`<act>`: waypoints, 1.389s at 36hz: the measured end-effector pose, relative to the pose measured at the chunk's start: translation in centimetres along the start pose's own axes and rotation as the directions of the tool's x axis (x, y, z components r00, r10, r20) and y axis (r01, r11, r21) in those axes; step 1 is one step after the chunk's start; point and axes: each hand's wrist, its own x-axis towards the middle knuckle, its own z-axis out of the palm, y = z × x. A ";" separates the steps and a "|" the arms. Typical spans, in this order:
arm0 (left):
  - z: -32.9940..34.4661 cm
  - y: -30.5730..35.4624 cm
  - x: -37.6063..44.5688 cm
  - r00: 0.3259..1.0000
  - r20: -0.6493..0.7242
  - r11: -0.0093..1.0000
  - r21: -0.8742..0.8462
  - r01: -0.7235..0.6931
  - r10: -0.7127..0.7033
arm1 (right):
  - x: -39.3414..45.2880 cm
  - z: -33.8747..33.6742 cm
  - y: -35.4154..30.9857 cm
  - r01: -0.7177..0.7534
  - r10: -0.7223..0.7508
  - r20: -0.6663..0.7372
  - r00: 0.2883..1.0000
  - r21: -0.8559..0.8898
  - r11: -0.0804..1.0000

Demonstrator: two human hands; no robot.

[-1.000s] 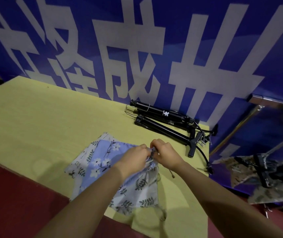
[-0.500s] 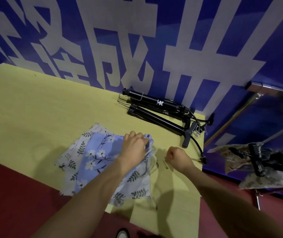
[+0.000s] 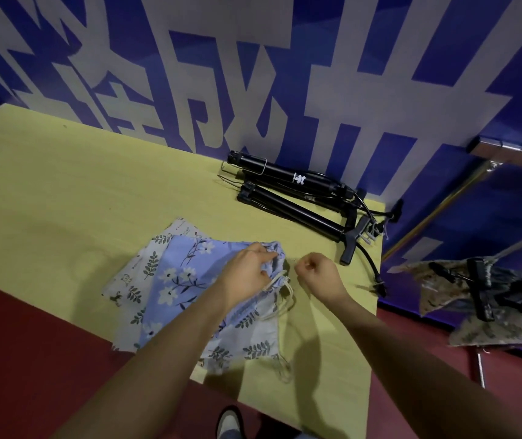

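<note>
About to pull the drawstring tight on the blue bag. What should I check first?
1. Left hand grips the gathered mouth of the blue bag: ok.
2. Right hand pinches the drawstring: cannot tell; fingers curled, cord too thin to see there.
3. Blue bag rests on the leaf-print bag, on the table: ok.
4. Drawstring loops untangled: cannot tell.
5. Black pumps clear of both hands: ok.

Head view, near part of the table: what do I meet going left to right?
From the left: white leaf-print pouch → blue flowered bag → left hand gripping that bag's gathered mouth → right hand pinching a thin cord → camouflage cloth at far right.
</note>
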 end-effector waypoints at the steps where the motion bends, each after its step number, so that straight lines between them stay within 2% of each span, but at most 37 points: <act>1: -0.1 0.0 0.0 1.000 -0.007 1.000 -0.001 0.002 -0.002 | 0.0 -0.1 -1.2 0.004 -0.004 -0.002 1.000 0.142 0.990; 3: -0.4 -0.1 0.0 1.000 -0.027 1.000 -0.018 0.006 -0.007 | 0.0 -0.1 -3.2 0.013 -0.026 0.033 0.999 0.337 0.942; 4: -0.7 -0.1 0.0 0.999 -0.037 0.999 -0.041 0.009 -0.011 | 0.1 -0.1 -4.0 0.037 -0.062 0.057 0.996 0.366 0.930; 7: -1.4 0.1 0.0 0.996 -0.089 0.991 -0.133 -0.003 -0.009 | 0.0 0.6 -5.3 0.139 -0.187 0.149 0.971 0.288 0.948; 11: -2.4 0.0 0.0 0.988 -0.146 0.970 -0.242 0.007 -0.043 | -0.1 1.9 -5.8 0.166 -0.209 0.191 0.959 0.219 0.962; 13: -2.8 -0.2 0.0 0.990 -0.139 0.971 -0.239 0.000 -0.034 | 0.0 2.7 -6.0 0.150 -0.188 0.178 0.966 0.206 0.967; 17: -3.9 -0.8 -0.2 0.988 -0.154 0.971 -0.239 -0.005 -0.033 | 0.5 3.8 -7.1 0.207 -0.219 0.119 0.969 0.101 0.973; 20: -4.6 -1.0 -0.3 0.985 -0.168 0.987 -0.161 0.001 -0.029 | 1.0 4.2 -7.6 0.267 -0.264 0.092 0.960 -0.025 0.963; 24: -5.5 -1.0 -0.3 0.980 -0.201 0.977 0.209 0.044 -0.001 | 2.1 4.7 -8.3 0.297 -0.293 0.051 0.955 -0.176 0.938; 27: -5.7 -0.5 0.1 0.966 -0.257 0.940 0.336 0.065 0.026 | 2.4 4.7 -9.1 0.297 -0.297 0.026 0.954 -0.170 0.940; 31: -5.9 -0.8 0.9 0.956 -0.292 0.923 0.375 0.086 0.030 | 3.4 4.2 -9.4 0.296 -0.294 0.040 0.955 -0.124 0.947; 38: -6.1 -1.4 2.7 0.953 -0.303 0.932 0.342 0.121 -0.013 | 5.8 3.1 -8.7 0.273 -0.266 0.061 0.962 -0.189 0.943; 42: -6.4 -2.1 4.0 0.952 -0.302 0.945 0.294 0.146 -0.053 | 7.6 2.4 -7.6 0.208 -0.195 0.079 0.978 -0.233 0.950; 47: -6.9 -2.8 6.2 0.966 -0.251 0.989 0.120 0.087 -0.055 | 9.0 0.9 -6.8 0.202 -0.194 0.172 0.966 -0.026 0.979; 50: -6.7 -2.7 7.2 0.970 -0.230 0.996 -0.020 0.082 -0.084 | 10.4 0.4 -6.2 0.075 -0.080 0.078 0.994 0.072 0.995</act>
